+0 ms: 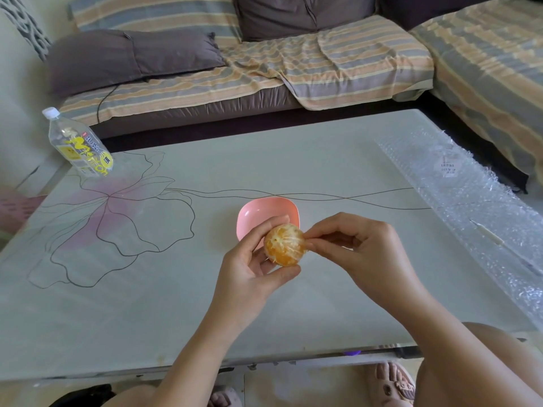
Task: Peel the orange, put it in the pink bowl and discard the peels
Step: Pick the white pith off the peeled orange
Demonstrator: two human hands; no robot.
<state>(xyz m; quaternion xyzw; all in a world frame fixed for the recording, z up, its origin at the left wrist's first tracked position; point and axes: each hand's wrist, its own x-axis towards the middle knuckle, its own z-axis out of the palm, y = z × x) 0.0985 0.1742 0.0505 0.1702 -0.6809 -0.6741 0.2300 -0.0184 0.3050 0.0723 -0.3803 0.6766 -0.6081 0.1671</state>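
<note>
The orange [283, 245] is bare of peel, with white pith strands across its surface. My left hand [252, 274] grips it between thumb and fingers, above the table in front of the pink bowl [252, 214]. My right hand [364, 251] pinches a thin strand of pith at the orange's right side. The bowl's near rim is hidden behind the orange and my left fingers, and the part that shows holds nothing. No loose peels are in sight.
A pale table [176, 304] with a flower drawing carries a clear plastic bottle [80, 145] with a yellow label at the far left and bubble wrap [470, 201] along the right side. A sofa [264, 63] with striped covers and dark cushions runs behind.
</note>
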